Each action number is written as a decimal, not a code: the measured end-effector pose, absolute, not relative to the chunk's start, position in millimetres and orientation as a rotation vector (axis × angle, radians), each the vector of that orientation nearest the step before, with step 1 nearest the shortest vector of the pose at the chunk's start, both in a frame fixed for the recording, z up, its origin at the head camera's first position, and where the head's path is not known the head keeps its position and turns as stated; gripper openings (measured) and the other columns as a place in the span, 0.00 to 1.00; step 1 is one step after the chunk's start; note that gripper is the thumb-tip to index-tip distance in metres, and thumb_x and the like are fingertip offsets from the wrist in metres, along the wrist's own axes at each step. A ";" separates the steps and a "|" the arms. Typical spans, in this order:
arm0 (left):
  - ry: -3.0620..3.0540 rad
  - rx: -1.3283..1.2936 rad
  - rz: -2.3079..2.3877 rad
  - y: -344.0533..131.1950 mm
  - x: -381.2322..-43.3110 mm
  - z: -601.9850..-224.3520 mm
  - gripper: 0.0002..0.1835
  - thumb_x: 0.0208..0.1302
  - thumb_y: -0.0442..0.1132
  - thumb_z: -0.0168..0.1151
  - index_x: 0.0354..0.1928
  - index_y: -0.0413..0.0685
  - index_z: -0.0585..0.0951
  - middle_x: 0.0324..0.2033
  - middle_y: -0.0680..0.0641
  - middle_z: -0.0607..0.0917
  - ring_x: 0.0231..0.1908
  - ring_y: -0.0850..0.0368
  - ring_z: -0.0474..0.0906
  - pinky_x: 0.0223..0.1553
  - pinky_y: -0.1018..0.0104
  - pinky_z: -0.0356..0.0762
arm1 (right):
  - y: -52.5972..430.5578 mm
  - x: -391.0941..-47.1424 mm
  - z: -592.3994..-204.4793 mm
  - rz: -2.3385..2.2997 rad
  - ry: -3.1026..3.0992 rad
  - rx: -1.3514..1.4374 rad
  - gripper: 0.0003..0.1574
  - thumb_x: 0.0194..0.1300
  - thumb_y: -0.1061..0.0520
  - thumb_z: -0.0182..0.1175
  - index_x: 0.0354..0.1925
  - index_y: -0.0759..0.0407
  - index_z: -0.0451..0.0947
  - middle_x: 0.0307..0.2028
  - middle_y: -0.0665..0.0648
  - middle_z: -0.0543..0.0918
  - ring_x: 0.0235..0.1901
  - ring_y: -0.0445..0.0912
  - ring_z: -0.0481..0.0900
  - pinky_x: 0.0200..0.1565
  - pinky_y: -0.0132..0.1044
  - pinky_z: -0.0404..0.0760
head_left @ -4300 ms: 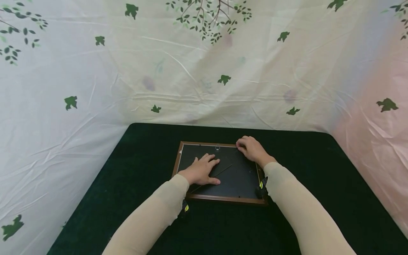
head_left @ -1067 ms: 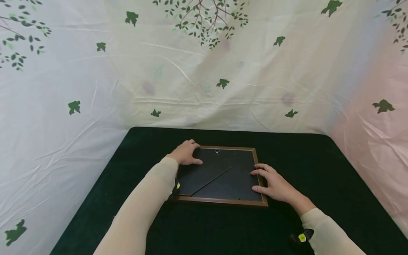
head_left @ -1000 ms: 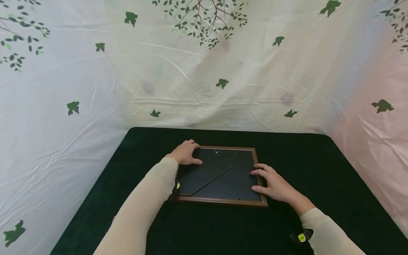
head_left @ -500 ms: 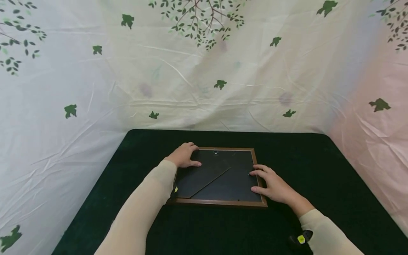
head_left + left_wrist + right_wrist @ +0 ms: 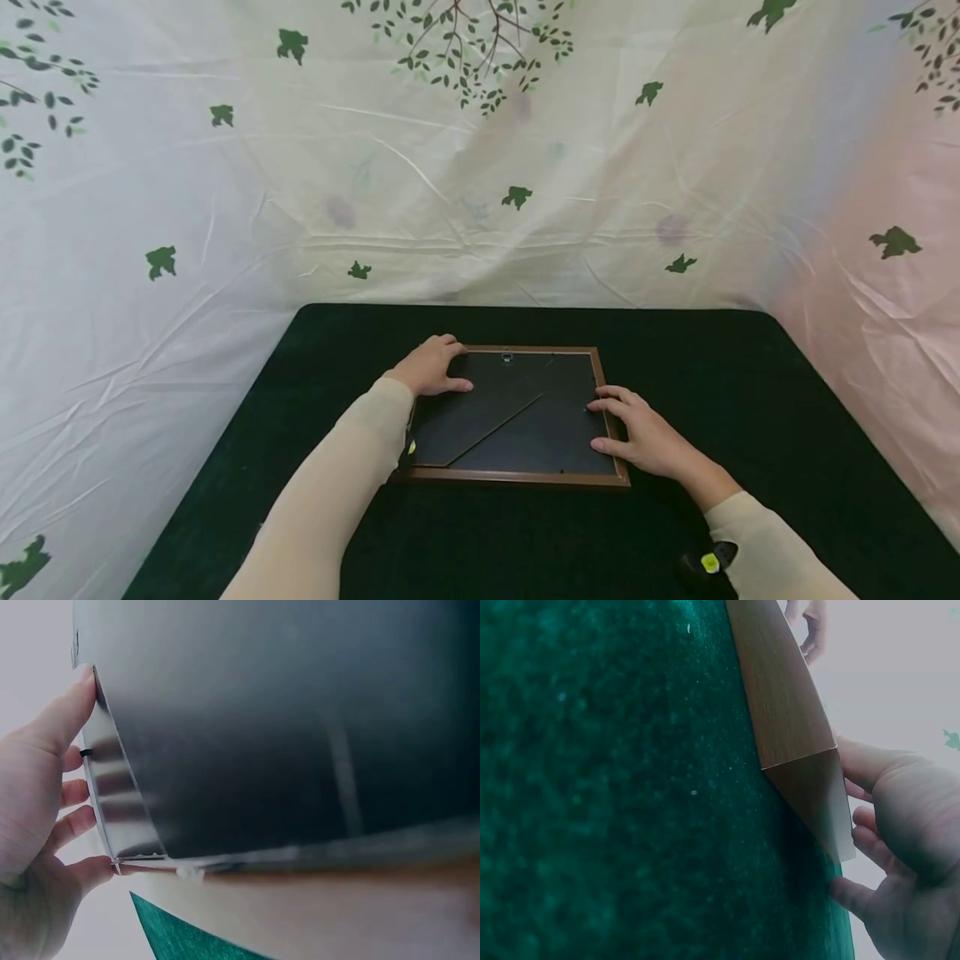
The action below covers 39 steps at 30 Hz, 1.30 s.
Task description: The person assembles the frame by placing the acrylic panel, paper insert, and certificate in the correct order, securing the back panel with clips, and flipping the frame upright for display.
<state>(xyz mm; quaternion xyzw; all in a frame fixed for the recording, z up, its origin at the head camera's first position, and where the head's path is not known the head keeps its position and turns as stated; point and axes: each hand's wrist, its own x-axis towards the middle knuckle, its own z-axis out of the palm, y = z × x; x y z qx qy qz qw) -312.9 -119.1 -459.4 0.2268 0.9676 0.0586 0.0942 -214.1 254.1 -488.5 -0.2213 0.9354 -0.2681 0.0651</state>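
Note:
A picture frame with a brown wooden rim (image 5: pixel 517 477) lies back side up on the dark green table, its black backing board (image 5: pixel 525 433) showing. A thin diagonal edge (image 5: pixel 495 429) crosses the board, and a small metal hanger (image 5: pixel 507 357) sits near the far rim. My left hand (image 5: pixel 431 367) rests on the far left corner, thumb on the board and fingers spread along the rim. My right hand (image 5: pixel 637 429) touches the right side, fingers and thumb apart and loosely bent over the rim. In the right wrist view, the frame's wooden corner (image 5: pixel 787 697) stands beside that hand.
The green tabletop (image 5: pixel 720 375) extends around the frame. Behind it and at both sides hangs a pale cloth (image 5: pixel 420 183) printed with leaves and birds. A dark strap with a yellow-green piece (image 5: pixel 710 563) is on the right wrist.
Over four seconds ago my left hand lay on the middle of the board and my right at the far right corner. Both have since moved to the rim; within the last second they stay still.

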 end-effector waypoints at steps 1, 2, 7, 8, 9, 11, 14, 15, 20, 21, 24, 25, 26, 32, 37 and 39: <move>2.872 0.679 0.171 -119.2 -312.9 -459.9 0.39 0.57 0.65 0.62 0.66 0.51 0.71 0.66 0.44 0.67 0.65 0.47 0.62 0.65 0.53 0.62 | 254.1 -213.9 -488.3 -0.812 2.821 -0.669 0.35 0.59 0.37 0.65 0.60 0.47 0.73 0.68 0.60 0.61 0.67 0.61 0.58 0.58 0.63 0.66; 2.875 0.684 0.171 -119.3 -313.3 -460.5 0.39 0.57 0.65 0.62 0.66 0.51 0.71 0.65 0.44 0.67 0.65 0.47 0.62 0.65 0.53 0.62 | 254.1 -213.9 -488.2 -0.815 2.820 -0.670 0.35 0.59 0.37 0.65 0.60 0.48 0.73 0.68 0.60 0.61 0.67 0.60 0.58 0.58 0.63 0.66; 2.867 0.696 0.162 -120.6 -314.4 -462.2 0.40 0.58 0.65 0.61 0.67 0.51 0.69 0.66 0.44 0.67 0.65 0.47 0.62 0.64 0.52 0.63 | 254.5 -214.9 -489.1 -0.818 2.825 -0.664 0.35 0.59 0.38 0.66 0.60 0.48 0.73 0.68 0.60 0.61 0.67 0.60 0.58 0.58 0.63 0.66; 2.862 0.690 0.168 -120.9 -314.2 -461.6 0.41 0.58 0.65 0.61 0.68 0.50 0.68 0.66 0.44 0.66 0.65 0.47 0.62 0.64 0.52 0.63 | 254.2 -215.2 -489.4 -0.820 2.826 -0.663 0.35 0.59 0.39 0.66 0.60 0.48 0.73 0.68 0.60 0.61 0.67 0.61 0.58 0.58 0.63 0.66; 2.854 0.675 0.177 -121.6 -313.8 -460.5 0.42 0.59 0.65 0.61 0.69 0.50 0.66 0.67 0.43 0.65 0.66 0.47 0.61 0.65 0.52 0.62 | 253.9 -215.5 -489.9 -0.823 2.826 -0.662 0.34 0.59 0.39 0.66 0.60 0.48 0.73 0.68 0.60 0.61 0.67 0.61 0.58 0.58 0.63 0.66; 2.844 0.621 0.226 -125.1 -311.5 -455.0 0.45 0.59 0.63 0.62 0.71 0.47 0.61 0.69 0.42 0.63 0.67 0.47 0.60 0.65 0.51 0.61 | 252.0 -217.0 -490.1 -0.833 2.826 -0.668 0.34 0.59 0.39 0.67 0.60 0.48 0.73 0.68 0.60 0.61 0.67 0.60 0.58 0.58 0.62 0.66; 2.854 0.517 0.343 -135.8 -304.1 -445.9 0.45 0.61 0.60 0.63 0.72 0.42 0.59 0.69 0.41 0.62 0.67 0.46 0.61 0.64 0.51 0.62 | 249.6 -216.8 -490.9 -0.849 2.830 -0.681 0.34 0.60 0.40 0.66 0.61 0.49 0.72 0.69 0.59 0.60 0.67 0.60 0.59 0.58 0.62 0.66; 2.864 0.480 0.381 -140.8 -300.1 -442.8 0.44 0.61 0.59 0.63 0.71 0.42 0.59 0.69 0.40 0.63 0.67 0.46 0.61 0.64 0.50 0.63 | 248.8 -215.9 -491.0 -0.853 2.834 -0.683 0.34 0.60 0.40 0.66 0.61 0.49 0.72 0.69 0.58 0.60 0.67 0.60 0.59 0.59 0.62 0.66; 2.949 0.373 0.563 -166.5 -269.6 -439.3 0.35 0.63 0.55 0.63 0.64 0.38 0.68 0.59 0.39 0.72 0.57 0.46 0.71 0.56 0.50 0.71 | 251.8 -205.6 -489.2 -0.869 2.869 -0.675 0.34 0.62 0.42 0.64 0.62 0.52 0.71 0.70 0.60 0.59 0.67 0.61 0.59 0.58 0.63 0.66; 2.959 0.350 0.601 -170.2 -262.3 -440.0 0.34 0.63 0.54 0.63 0.62 0.38 0.69 0.58 0.39 0.74 0.55 0.46 0.72 0.55 0.50 0.72 | 253.3 -203.4 -488.5 -0.870 2.874 -0.664 0.34 0.63 0.42 0.64 0.63 0.52 0.70 0.69 0.61 0.59 0.67 0.62 0.58 0.57 0.64 0.66; 2.986 0.286 0.686 -178.1 -244.9 -447.3 0.30 0.63 0.53 0.64 0.59 0.39 0.72 0.57 0.38 0.75 0.56 0.45 0.73 0.55 0.48 0.73 | 257.7 -197.6 -486.9 -0.878 2.874 -0.636 0.37 0.64 0.39 0.62 0.65 0.54 0.68 0.69 0.63 0.59 0.66 0.63 0.59 0.56 0.65 0.67; 2.988 0.272 0.706 -179.0 -241.3 -450.0 0.30 0.62 0.53 0.64 0.58 0.39 0.73 0.57 0.39 0.75 0.55 0.45 0.73 0.53 0.48 0.73 | 258.9 -196.0 -486.6 -0.881 2.869 -0.627 0.38 0.64 0.39 0.61 0.65 0.55 0.67 0.69 0.64 0.59 0.65 0.64 0.60 0.56 0.65 0.67; 2.986 0.256 0.728 -178.9 -238.7 -452.5 0.29 0.62 0.53 0.65 0.57 0.39 0.73 0.56 0.39 0.75 0.55 0.45 0.73 0.53 0.48 0.73 | 259.6 -194.7 -486.9 -0.880 2.860 -0.622 0.40 0.64 0.38 0.61 0.66 0.56 0.65 0.69 0.64 0.59 0.65 0.64 0.60 0.56 0.65 0.67; 2.954 0.230 0.800 -172.6 -238.4 -468.4 0.34 0.59 0.54 0.68 0.60 0.41 0.73 0.60 0.40 0.72 0.59 0.46 0.70 0.58 0.48 0.69 | 260.1 -188.6 -492.4 -0.898 2.824 -0.588 0.48 0.63 0.33 0.58 0.71 0.57 0.58 0.70 0.64 0.57 0.66 0.63 0.60 0.56 0.64 0.67; 2.974 0.272 0.758 -169.5 -243.3 -479.0 0.40 0.56 0.58 0.68 0.64 0.41 0.70 0.64 0.40 0.68 0.63 0.44 0.64 0.62 0.46 0.65 | 260.0 -187.4 -493.6 -0.915 2.818 -0.570 0.51 0.61 0.33 0.60 0.71 0.56 0.56 0.70 0.64 0.57 0.66 0.63 0.60 0.57 0.63 0.66; 2.983 0.282 0.741 -169.0 -243.5 -480.6 0.42 0.55 0.59 0.68 0.65 0.41 0.70 0.66 0.40 0.66 0.65 0.43 0.62 0.63 0.46 0.63 | 260.1 -187.5 -493.0 -0.910 2.815 -0.567 0.51 0.61 0.33 0.60 0.71 0.56 0.57 0.70 0.64 0.57 0.66 0.63 0.60 0.58 0.63 0.66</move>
